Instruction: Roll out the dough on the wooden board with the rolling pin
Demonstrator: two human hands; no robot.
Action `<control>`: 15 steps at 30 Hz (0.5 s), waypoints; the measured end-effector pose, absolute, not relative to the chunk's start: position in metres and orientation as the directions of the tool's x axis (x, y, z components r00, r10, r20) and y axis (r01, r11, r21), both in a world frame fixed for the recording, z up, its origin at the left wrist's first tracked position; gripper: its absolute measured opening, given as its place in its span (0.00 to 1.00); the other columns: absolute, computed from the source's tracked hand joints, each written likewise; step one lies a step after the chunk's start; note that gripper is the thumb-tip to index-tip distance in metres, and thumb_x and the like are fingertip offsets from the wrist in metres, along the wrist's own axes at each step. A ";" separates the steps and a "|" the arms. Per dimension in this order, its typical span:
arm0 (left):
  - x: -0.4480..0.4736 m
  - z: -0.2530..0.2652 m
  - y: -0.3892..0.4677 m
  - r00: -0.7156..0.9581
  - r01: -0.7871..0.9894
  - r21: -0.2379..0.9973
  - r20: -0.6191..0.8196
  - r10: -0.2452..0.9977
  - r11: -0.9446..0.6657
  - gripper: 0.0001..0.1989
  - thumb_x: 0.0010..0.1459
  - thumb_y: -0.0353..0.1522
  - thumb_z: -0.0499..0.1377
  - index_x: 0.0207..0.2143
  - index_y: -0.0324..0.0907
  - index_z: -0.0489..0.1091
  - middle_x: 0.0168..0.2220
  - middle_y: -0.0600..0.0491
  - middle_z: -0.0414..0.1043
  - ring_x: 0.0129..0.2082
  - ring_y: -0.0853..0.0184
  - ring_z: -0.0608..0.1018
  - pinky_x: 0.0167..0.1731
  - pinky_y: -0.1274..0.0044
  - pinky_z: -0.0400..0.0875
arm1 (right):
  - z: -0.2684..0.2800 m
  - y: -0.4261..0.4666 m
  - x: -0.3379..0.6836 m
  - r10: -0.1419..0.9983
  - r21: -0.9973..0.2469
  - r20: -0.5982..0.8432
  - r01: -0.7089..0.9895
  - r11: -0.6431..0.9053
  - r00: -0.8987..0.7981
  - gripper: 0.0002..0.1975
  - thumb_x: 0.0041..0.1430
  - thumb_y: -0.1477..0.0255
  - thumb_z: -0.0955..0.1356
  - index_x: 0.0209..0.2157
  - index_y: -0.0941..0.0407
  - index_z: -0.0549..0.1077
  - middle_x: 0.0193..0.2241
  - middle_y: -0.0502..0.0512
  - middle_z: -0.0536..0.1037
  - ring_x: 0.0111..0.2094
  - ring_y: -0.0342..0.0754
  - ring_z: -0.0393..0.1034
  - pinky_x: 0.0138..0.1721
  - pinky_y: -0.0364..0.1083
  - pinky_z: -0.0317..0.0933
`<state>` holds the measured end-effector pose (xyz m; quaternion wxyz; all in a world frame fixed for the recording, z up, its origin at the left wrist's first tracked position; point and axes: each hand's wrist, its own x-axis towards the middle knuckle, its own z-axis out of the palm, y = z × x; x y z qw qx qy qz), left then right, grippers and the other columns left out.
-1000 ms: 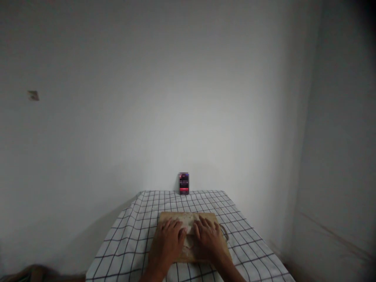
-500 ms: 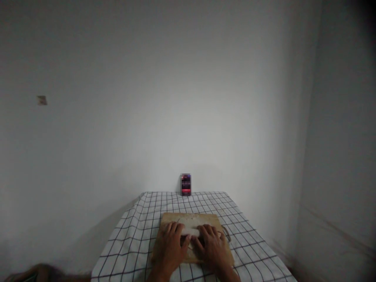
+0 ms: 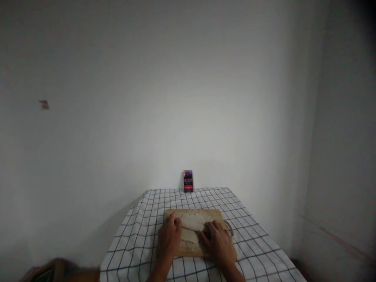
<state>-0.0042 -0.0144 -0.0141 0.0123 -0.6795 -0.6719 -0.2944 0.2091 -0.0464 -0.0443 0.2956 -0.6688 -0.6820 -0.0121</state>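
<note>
A pale, flattened sheet of dough (image 3: 192, 220) lies on the wooden board (image 3: 188, 253), its lower edge running between my two hands. At the sheet's left end is my left hand (image 3: 170, 234), its fingers curled and the thumb close to the index finger, gripping the dough's edge. My right hand (image 3: 217, 241) is bent over the right end, thumb turned inward, fingers closed on the dough there. Both sets of fingertips are partly hidden. Below the sheet, whitish flour-like smears show on the board.
Under the board is a table with a white, dark-checked cloth (image 3: 132, 250). A phone-like upright object (image 3: 188, 181), blurred out, stands at the far edge against the wall. A loop handle (image 3: 230, 228) sticks out at the board's right. A brown wooden item (image 3: 48, 272) is at lower left.
The narrow pale roll between my hands has given way to a wider flat sheet of dough. My hands have moved apart, the left one outward to the board's left side. The view shifted slightly.
</note>
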 end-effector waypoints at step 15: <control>-0.001 -0.005 -0.028 -0.131 0.908 0.416 0.391 0.911 -0.048 0.16 0.81 0.36 0.51 0.51 0.44 0.79 0.53 0.46 0.85 0.52 0.59 0.86 0.50 0.72 0.75 | -0.039 -0.035 0.214 0.910 -0.394 0.413 0.905 0.157 0.022 0.16 0.75 0.56 0.72 0.54 0.51 0.82 0.55 0.59 0.84 0.57 0.60 0.78 0.61 0.55 0.64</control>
